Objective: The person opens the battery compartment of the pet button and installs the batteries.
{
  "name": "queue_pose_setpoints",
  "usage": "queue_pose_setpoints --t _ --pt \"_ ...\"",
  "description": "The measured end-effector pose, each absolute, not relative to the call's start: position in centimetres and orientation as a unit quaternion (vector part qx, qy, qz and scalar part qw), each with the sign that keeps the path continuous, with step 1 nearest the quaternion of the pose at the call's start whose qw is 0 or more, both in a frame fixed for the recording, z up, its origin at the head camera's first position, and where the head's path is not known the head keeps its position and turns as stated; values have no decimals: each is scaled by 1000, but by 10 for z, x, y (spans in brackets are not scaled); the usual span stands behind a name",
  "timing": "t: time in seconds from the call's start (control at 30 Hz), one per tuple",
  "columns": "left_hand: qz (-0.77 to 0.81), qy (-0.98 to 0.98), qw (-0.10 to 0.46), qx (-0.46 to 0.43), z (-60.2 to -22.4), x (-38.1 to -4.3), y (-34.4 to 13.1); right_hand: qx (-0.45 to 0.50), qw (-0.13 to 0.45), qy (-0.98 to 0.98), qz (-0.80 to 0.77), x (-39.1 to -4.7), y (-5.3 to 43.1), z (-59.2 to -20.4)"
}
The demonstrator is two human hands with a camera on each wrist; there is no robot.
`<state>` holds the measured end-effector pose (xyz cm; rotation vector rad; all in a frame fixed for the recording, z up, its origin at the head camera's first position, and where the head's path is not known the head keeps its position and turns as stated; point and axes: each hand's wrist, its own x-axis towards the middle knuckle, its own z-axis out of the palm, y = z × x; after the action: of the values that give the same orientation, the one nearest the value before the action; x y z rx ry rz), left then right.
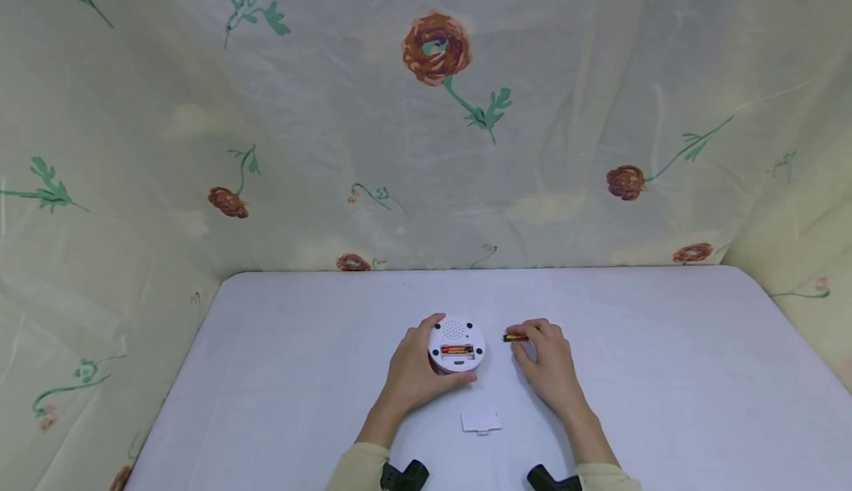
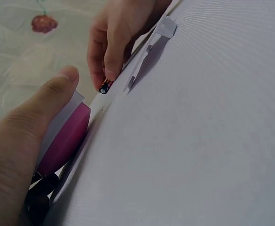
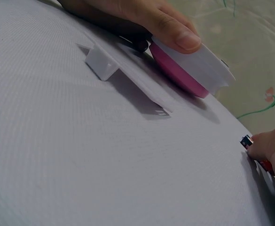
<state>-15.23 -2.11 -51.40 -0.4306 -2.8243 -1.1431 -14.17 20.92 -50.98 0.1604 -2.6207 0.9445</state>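
Note:
My left hand [image 1: 414, 374] grips a round white device [image 1: 452, 327] by its rim, thumb on the near side and fingers at the far side. Its upturned face has speaker holes, dark round feet and an uncovered battery compartment with a red-orange battery [image 1: 457, 350] in it. From the side, the left wrist view shows the device's pink half [image 2: 67, 136] underneath. To the right of it, my right hand [image 1: 549, 364] pinches a small black-and-orange battery [image 1: 515, 338] between thumb and fingers, low over the table. One end of that battery sticks out toward the device.
A white battery cover [image 1: 481, 422] with a small tab lies on the table nearer to me, between my forearms. White cloth covers the table [image 1: 279, 373]. Behind and at both sides hangs a flower-printed curtain [image 1: 319, 106]. Each wrist carries a black camera [image 1: 414, 474].

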Motion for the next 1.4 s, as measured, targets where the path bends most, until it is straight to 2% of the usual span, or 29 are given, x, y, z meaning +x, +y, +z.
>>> queue_pose_setpoints --t 0.4,1.4 --pt "-372 -917 26 -142 -512 -152 -22 43 159 -930 328 -141 209 -510" --pt "-363 -919 38 -147 -513 -153 -21 48 171 -913 368 -138 202 -501"
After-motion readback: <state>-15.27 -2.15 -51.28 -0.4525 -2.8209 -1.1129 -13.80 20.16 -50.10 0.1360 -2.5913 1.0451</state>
